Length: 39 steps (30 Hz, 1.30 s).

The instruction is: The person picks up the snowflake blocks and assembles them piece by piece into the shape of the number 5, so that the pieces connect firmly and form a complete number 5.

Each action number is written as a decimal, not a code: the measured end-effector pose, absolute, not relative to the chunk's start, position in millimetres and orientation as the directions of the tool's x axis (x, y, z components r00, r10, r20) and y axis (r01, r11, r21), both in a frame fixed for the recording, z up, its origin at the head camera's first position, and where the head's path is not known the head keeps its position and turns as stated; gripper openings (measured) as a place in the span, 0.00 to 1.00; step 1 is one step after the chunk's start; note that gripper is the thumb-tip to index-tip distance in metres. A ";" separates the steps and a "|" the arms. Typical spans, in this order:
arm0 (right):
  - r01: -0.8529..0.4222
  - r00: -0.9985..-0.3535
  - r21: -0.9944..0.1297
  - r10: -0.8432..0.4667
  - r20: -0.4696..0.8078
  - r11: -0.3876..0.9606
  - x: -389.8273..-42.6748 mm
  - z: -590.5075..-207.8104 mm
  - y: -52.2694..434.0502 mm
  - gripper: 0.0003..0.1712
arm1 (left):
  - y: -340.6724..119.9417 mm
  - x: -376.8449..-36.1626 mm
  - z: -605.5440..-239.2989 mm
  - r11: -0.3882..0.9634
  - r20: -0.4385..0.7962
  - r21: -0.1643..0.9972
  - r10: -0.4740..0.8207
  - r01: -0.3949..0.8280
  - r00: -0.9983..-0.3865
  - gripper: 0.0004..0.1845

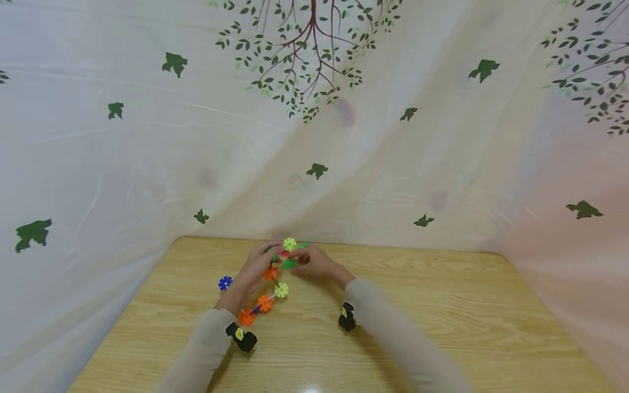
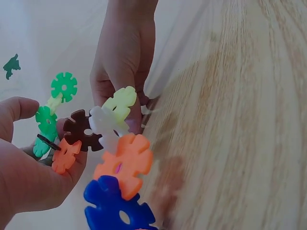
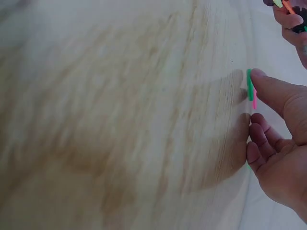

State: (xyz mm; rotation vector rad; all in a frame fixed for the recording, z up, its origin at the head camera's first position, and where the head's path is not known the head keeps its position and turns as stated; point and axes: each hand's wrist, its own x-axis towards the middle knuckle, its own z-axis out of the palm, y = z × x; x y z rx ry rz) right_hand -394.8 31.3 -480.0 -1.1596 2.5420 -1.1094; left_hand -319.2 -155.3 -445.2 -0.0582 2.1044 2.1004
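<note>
Nearest us, our two sleeves are reaching over the table (image 1: 442, 305), a camera strapped at each wrist. Going from the left, a blue disc (image 1: 225, 283) is lying loose on the wood, just beside our left forearm. Our left hand (image 1: 253, 270) is curling its fingers round the upper part of the chain (image 1: 267, 297) of notched plastic discs, whose orange and yellow tail is trailing back along the table towards our left wrist. Our right hand (image 1: 316, 262) is pinching a green disc (image 3: 250, 84) between thumb and fingers and holding it against the chain's top end. We are judging the work well along: many discs are already joined, this green one is not clearly seated yet, and the blue one is still waiting apart.
</note>
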 end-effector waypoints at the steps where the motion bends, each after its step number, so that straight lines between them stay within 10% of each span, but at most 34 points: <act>1: -0.610 -0.690 -0.664 -0.703 0.176 0.432 -395.0 -480.4 30.5 0.18 | -155.7 -319.3 -445.4 0.007 -0.144 0.990 0.092 -0.144 -0.985 0.23; 39: -0.275 -0.870 -0.917 -0.481 0.109 0.289 -372.6 -467.7 87.5 0.17 | -131.1 -325.6 -451.4 0.064 -0.095 0.993 -0.002 -0.095 -0.995 0.20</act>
